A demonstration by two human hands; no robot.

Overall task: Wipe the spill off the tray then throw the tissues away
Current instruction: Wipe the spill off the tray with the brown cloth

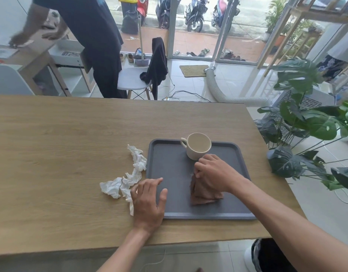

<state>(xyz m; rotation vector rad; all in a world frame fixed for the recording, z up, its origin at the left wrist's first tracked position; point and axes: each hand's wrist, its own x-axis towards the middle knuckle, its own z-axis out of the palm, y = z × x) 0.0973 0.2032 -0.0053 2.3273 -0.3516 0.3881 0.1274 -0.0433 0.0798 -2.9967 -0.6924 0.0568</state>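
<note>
On tray [169, 154], R hand [214, 173] pinches brown soaked tissue [204, 191], grip closed, near cup [197, 145]. L hand [149, 201] lies open, flat on tray edge w/ white tissues [128, 177] beside it on tabletop [51, 154].

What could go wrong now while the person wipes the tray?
The right hand pinches the brown, soaked tissue right beside the cup; a wide wipe might knock it. The soaked tissue may tear or drip when lifted. The left hand rests on the tray edge, partly over the white tissues, and could drag them.
</note>
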